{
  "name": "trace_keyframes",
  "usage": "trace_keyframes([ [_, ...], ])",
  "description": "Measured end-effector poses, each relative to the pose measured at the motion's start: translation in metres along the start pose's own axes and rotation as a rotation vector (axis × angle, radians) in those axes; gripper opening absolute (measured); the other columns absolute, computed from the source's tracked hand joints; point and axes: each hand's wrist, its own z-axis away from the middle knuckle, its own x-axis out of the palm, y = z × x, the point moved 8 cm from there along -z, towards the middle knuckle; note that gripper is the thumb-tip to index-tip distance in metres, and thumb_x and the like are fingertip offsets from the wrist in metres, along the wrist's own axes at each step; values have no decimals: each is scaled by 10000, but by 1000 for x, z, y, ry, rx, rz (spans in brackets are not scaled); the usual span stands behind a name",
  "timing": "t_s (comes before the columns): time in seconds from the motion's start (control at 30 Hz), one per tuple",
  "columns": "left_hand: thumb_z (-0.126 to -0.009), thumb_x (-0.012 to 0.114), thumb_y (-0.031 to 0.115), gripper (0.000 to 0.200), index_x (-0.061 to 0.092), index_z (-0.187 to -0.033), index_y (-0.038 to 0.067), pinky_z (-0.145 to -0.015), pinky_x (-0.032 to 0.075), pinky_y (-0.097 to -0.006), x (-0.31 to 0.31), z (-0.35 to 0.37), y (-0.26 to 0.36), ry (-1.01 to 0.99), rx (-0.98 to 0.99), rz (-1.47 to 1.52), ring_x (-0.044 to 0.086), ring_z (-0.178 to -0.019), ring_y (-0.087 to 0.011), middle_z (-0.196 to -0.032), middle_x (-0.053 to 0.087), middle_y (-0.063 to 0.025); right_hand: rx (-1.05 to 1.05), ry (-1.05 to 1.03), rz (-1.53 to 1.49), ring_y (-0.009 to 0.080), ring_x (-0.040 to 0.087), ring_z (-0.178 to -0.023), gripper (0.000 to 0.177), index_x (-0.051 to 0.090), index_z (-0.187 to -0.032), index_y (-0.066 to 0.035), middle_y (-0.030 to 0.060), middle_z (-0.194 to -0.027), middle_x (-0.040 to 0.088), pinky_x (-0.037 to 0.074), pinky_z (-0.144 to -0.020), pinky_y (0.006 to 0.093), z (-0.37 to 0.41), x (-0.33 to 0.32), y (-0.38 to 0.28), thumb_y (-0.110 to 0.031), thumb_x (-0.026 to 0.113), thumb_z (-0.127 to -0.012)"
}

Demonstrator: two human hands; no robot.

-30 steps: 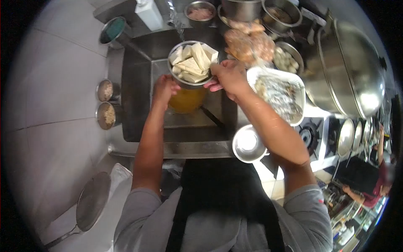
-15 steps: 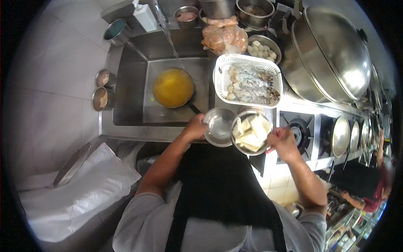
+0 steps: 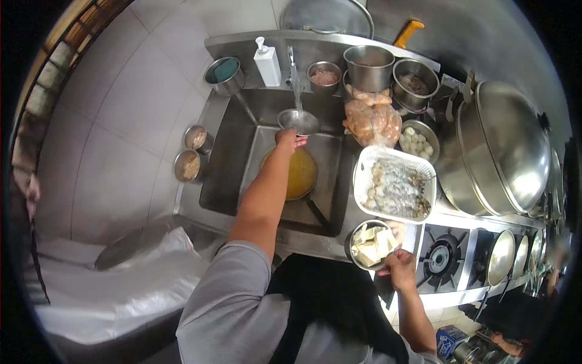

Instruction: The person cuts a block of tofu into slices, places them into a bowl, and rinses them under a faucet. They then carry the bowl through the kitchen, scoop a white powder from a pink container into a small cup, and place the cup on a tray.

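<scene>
My left hand [image 3: 291, 139] grips a small metal bowl [image 3: 301, 124] by its near rim, under the running tap [image 3: 293, 76]. Water streams into the bowl. Below it in the sink [image 3: 242, 109] lies a pan [image 3: 301, 176] of yellow liquid, partly hidden by my forearm, its dark handle pointing toward me. My right hand [image 3: 399, 268] is closed on the edge of another metal bowl [image 3: 353, 250], which holds pale cut blocks [image 3: 374, 244] that look like tofu. This bowl is at the counter's front edge, just below a white basket [image 3: 362, 203] of shrimp.
Bagged raw meat [image 3: 373, 121], a bowl of white balls [image 3: 417, 142] and metal pots [image 3: 368, 68] crowd the counter behind the basket. A large domed steamer [image 3: 509, 145] and a gas burner [image 3: 441, 258] are on the right. A soap bottle [image 3: 267, 64] stands behind the sink. Another person's arm [image 3: 506, 344] shows at lower right.
My left hand has carried the small bowl from beside the tofu bowl, away from me, to under the tap. My right hand still holds the tofu bowl. The camera view has shifted.
</scene>
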Motion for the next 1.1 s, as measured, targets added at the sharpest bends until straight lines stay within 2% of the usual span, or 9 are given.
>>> trace_keyframes([
  [0.13, -860, 522, 52, 323, 483, -1165, -43, -630, 606, -405, 10, -50, -6, -10, -18, -31, 687, -774, -332, -962, 631, -208, 33, 58, -55, 160, 563, -455, 129, 523, -645, 38, 105, -593, 567, 523, -410, 264, -8, 12, 2, -24, 543, -757],
  [0.23, -834, 554, 70, 288, 544, -1118, 21, -614, 576, -432, 0, -46, 20, 95, 104, -501, 682, -741, -333, -897, 658, -174, 82, 137, -34, 158, 565, -455, 117, 526, -649, 40, 99, -589, 565, 518, -407, 263, -2, 18, -8, -7, 540, -755],
  [0.3, -786, 587, 65, 301, 574, -1086, 75, -639, 525, -465, 18, -34, 69, 131, 626, -1366, 656, -738, -369, -857, 666, -175, 79, 173, -90, 156, 565, -456, 113, 525, -648, 41, 102, -587, 566, 521, -416, 262, 0, 16, -3, 0, 537, -752],
  [0.37, -751, 596, 64, 305, 580, -1054, 92, -692, 483, -488, 25, -26, 103, 117, 934, -1301, 624, -788, -413, -874, 653, -189, 51, 174, -112, 160, 573, -463, 112, 525, -649, 48, 113, -592, 573, 530, -431, 269, 7, 16, -6, 2, 535, -750],
  [0.43, -775, 567, 60, 282, 585, -1054, 94, -711, 482, -504, 41, -15, 136, 95, 1064, -1169, 630, -817, -409, -874, 650, -198, 47, 224, -136, 167, 582, -471, 108, 536, -665, 69, 129, -613, 591, 537, -445, 274, 15, 18, -16, 3, 530, -749],
  [0.57, -857, 478, 96, 449, 498, -1287, 228, -713, 497, -509, 82, -65, 147, -77, 1192, -1891, 644, -823, -383, -906, 659, -193, 22, 272, -135, 133, 589, -508, 152, 527, -615, 48, 97, -605, 575, 532, -449, 266, 33, 15, -18, 13, 562, -758],
  [0.7, -916, 407, 155, 446, 466, -1337, 288, -703, 511, -480, 95, -42, 147, -139, 1362, -1975, 644, -830, -373, -967, 641, -190, 25, 336, -134, 135, 589, -507, 132, 552, -634, 51, 97, -609, 587, 530, -451, 264, 53, 12, -25, 8, 566, -758],
  [0.93, -888, 467, 166, 561, 367, -1410, 345, -700, 535, -473, 65, -62, 144, -65, 983, -2453, 668, -855, -314, -995, 636, -149, 6, 435, -232, 141, 598, -527, 103, 548, -656, 47, 90, -625, 585, 546, -470, 272, 77, 2, -21, 22, 553, -756],
  [1.1, -857, 535, 138, 642, 320, -1434, 321, -735, 525, -512, 58, -75, 137, -38, 1029, -2451, 668, -861, -303, -1032, 629, -141, 8, 482, -241, 140, 595, -517, 109, 548, -655, 38, 92, -621, 586, 543, -469, 267, 88, -14, -6, 10, 570, -757],
])
